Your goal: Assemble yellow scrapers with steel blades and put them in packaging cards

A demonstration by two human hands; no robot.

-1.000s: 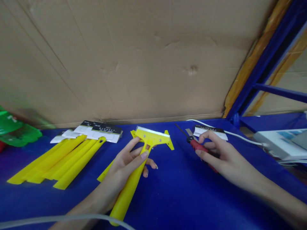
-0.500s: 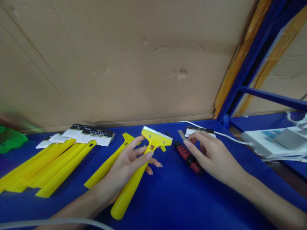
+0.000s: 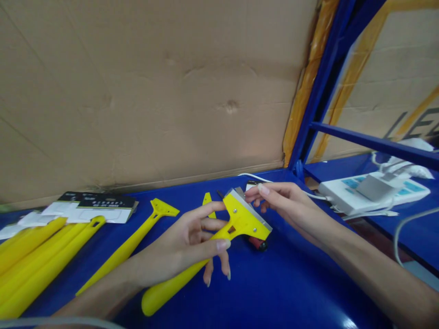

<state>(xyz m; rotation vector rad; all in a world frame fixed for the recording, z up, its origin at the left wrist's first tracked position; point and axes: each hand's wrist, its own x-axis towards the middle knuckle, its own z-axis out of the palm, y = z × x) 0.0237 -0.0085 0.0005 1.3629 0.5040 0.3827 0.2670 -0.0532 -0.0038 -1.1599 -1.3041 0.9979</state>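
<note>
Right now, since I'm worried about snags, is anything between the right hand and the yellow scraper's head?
Only a thin metal piece, by the head's upper corner, shows between the right hand and the yellow scraper. The red-handled tool lies partly hidden behind the head, not in that gap.

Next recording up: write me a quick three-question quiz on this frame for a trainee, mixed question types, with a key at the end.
1. How many screw heads show on the yellow scraper held in the left hand?
2. True or false: the right hand is gripping the scraper's long handle.
3. Where in the view is the white power strip?
A) Far left
B) Between the two hands
C) Right side

Key:
1. Two.
2. False; its fingers are beside the scraper's wide end, away from the handle.
3. C.
</note>
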